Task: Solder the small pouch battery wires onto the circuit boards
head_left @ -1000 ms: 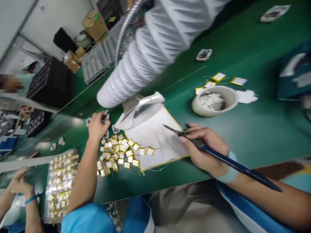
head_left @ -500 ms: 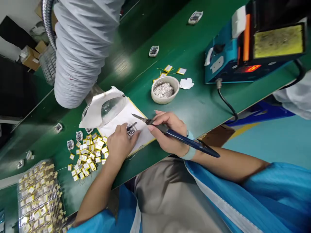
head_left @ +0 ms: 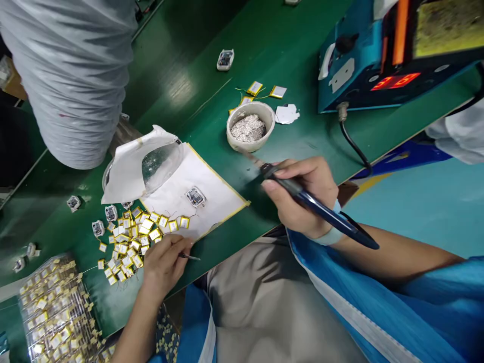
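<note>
The head-worn camera looks forward and down, close above the left hand (head_left: 162,267) and right hand (head_left: 302,196).

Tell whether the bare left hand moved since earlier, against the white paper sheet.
Yes: the left hand moved off the white paper sheet, toward the table's edge.

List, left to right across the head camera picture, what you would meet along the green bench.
Clear bag of pouch cells, pile of loose pouch cells, white paper sheet, bowl of silvery scraps, blue soldering station.
</note>
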`<move>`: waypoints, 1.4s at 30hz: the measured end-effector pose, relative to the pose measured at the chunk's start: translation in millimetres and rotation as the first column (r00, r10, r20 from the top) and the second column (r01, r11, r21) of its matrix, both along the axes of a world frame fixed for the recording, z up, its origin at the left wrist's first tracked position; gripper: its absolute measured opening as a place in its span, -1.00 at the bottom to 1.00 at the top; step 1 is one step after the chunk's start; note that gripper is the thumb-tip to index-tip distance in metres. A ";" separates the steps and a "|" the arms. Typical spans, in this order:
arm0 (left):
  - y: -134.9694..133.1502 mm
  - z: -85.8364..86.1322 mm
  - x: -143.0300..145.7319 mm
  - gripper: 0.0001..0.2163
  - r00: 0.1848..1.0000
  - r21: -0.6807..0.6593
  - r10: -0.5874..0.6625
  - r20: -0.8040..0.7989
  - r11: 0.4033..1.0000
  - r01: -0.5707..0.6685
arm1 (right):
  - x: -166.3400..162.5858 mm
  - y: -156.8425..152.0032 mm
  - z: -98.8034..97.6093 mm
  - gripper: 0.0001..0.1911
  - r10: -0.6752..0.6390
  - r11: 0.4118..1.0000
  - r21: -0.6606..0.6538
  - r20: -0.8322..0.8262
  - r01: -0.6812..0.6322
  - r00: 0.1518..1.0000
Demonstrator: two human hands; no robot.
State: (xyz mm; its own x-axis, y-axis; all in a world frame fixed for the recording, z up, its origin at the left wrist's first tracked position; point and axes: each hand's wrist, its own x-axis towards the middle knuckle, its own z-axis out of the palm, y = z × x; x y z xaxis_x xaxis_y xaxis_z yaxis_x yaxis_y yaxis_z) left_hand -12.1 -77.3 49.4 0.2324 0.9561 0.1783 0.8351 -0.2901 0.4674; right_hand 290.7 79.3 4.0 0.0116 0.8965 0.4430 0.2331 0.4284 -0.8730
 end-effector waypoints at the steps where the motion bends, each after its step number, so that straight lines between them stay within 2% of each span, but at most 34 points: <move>1: 8.5 -1.2 -0.6 -0.73 1.000 0.066 0.031 0.007 0.997 -0.031 | -7.1 -2.3 9.9 -0.80 0.070 0.997 -0.034 0.008 -0.070 0.998; 4: 38.6 -8.4 -1.2 -0.72 0.991 0.258 0.133 -0.011 0.958 -0.125 | -33.2 -4.2 33.0 -0.80 0.318 0.944 -0.112 0.059 -0.310 0.946; 6: 54.5 -17.3 -0.3 -0.74 0.979 0.321 0.201 -0.042 0.930 -0.177 | -50.8 -2.9 35.5 -0.80 0.386 0.920 -0.098 0.066 -0.379 0.920; 11: 61.7 -41.3 0.8 -0.73 0.966 0.324 0.256 -0.031 0.917 -0.233 | -75.4 -3.0 10.2 -0.76 0.339 0.940 -0.041 0.003 -0.338 0.941; 15: 56.7 -48.8 -3.1 -0.73 0.962 0.328 0.271 -0.013 0.910 -0.252 | -77.2 -4.8 -0.6 -0.76 0.320 0.947 -0.040 0.011 -0.319 0.947; 25: 59.1 -48.6 -4.8 -0.75 0.956 0.329 0.294 -0.025 0.905 -0.270 | -79.6 -4.3 -2.3 -0.76 0.328 0.945 -0.020 0.069 -0.328 0.942; 33: 58.9 -48.1 -3.2 -0.78 0.947 0.308 0.321 -0.016 0.903 -0.301 | -79.9 -5.0 -3.1 -0.74 0.325 0.946 -0.014 0.046 -0.325 0.945; 42: 58.4 -47.3 -4.8 -0.76 0.964 0.313 0.267 -0.020 0.917 -0.247 | -78.0 -4.9 -2.6 -0.76 0.347 0.937 -0.009 0.100 -0.348 0.932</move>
